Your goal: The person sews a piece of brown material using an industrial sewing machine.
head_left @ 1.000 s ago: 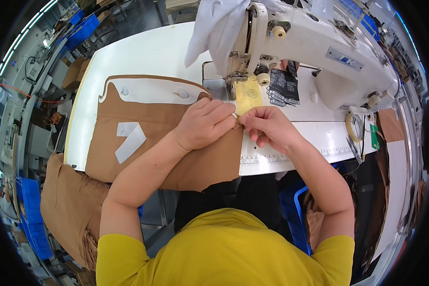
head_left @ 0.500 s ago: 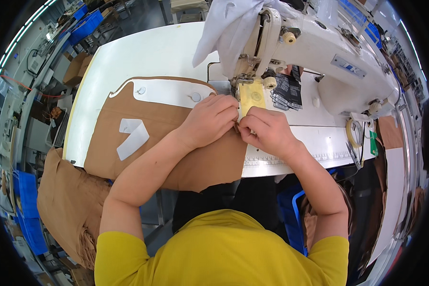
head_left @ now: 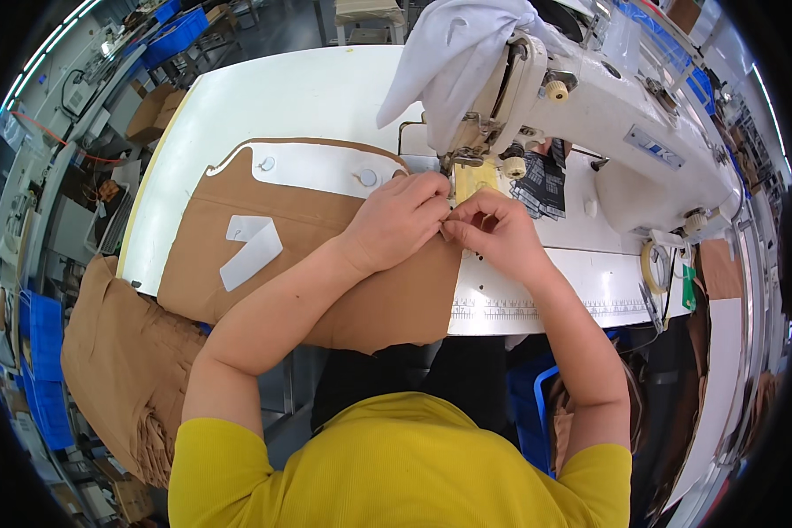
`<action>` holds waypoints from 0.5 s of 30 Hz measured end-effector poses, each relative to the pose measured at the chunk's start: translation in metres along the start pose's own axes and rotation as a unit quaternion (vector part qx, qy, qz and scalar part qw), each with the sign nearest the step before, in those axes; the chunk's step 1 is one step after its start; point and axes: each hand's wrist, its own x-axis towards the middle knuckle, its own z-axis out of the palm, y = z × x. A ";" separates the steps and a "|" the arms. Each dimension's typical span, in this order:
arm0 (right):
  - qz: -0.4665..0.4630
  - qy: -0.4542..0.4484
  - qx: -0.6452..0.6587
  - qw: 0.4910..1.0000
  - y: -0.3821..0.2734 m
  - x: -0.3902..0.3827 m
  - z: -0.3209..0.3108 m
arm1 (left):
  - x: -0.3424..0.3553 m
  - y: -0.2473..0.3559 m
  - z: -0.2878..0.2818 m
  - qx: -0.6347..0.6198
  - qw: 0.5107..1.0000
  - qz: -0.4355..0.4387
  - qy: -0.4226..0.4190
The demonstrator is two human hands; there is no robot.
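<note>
A brown fabric piece lies over the left half of the white sewing table, its right edge by the sewing machine. Along its far side rests a white template with two round knobs. My left hand is closed on the fabric's right edge, close to the needle area. Right beside it, my right hand pinches the same edge between thumb and fingers. The fingertips nearly meet, and the bit of cloth between them is mostly hidden. A folded pale strip sits on the brown fabric.
Grey-white cloth drapes over the machine head. Dark printed labels lie behind the needle area. A tape roll and small snips are at the table's right end. Stacked brown fabric hangs at the left; a blue bin stands below.
The view has shifted slightly, so the table and machine appear farther right and lower. Both hands stay at the fabric's right edge, the right hand's fingers a little rearranged.
</note>
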 end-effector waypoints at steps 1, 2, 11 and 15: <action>0.048 -0.014 0.046 0.998 0.000 0.001 -0.001 | 0.000 0.000 0.001 0.010 1.000 0.003 0.002; 0.047 -0.014 0.046 0.998 0.000 0.002 -0.001 | -0.001 0.001 0.001 0.020 1.000 0.005 0.003; -0.130 0.028 -0.003 0.991 0.000 0.000 0.009 | -0.002 -0.001 -0.003 -0.064 0.997 -0.039 -0.004; -0.152 0.043 -0.017 0.987 0.008 0.000 0.009 | -0.001 -0.004 -0.002 -0.111 0.992 -0.055 -0.018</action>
